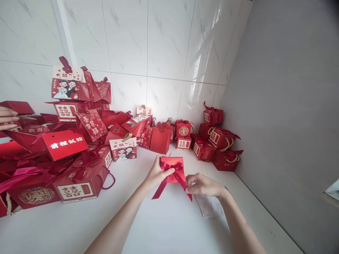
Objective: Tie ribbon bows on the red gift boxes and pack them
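Note:
A small bright red box [177, 177] with a dark red ribbon bow [172, 167] on its front is held up over the middle of the white table. My left hand [158, 171] grips its left side, the thumb lying across the bow and the fingers behind, partly hidden. At the right of the box, my right hand [202, 184] has its fingers curled and pinches the ribbon's right tail near its end. The left tail hangs free below my left hand.
Many red gift boxes [76, 190] are heaped at the left, where another person's hand [7, 118] shows at the edge. More boxes [203, 150] stand at the back right. A clear plastic packet [209, 206] lies on the white table [159, 229] below my right hand.

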The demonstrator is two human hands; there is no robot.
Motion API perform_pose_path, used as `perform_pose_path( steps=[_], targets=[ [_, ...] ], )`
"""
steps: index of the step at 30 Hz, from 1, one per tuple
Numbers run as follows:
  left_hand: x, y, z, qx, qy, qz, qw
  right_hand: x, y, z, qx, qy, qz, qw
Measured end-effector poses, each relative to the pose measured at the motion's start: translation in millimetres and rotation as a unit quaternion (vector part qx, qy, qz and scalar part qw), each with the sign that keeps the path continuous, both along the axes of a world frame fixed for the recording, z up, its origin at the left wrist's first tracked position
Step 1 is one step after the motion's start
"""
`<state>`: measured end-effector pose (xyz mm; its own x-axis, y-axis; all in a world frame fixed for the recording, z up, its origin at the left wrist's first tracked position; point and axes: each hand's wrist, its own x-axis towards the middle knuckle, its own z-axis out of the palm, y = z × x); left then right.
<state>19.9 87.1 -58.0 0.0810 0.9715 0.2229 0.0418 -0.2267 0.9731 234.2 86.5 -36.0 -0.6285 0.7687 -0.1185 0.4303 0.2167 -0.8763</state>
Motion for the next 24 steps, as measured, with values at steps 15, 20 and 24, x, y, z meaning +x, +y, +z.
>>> perform_pose_path(
  steps=[15,20,24],
  targets=[
    [5,-6,-2.3,-0.034,-0.027,-0.068,0.997,-30,-2,-9.2,0.158,0.108,-0.276,0.942],
    [8,-7,-2.0,-0.035,-0.031,-0.057,0.997,-35,0,-13.6,0.177,0.128,-0.273,0.937],
    [10,-7,-3.9,-0.005,-0.005,0.009,1.0,-34,5,-18.5,0.183,0.144,-0.268,0.935]
  ],
)
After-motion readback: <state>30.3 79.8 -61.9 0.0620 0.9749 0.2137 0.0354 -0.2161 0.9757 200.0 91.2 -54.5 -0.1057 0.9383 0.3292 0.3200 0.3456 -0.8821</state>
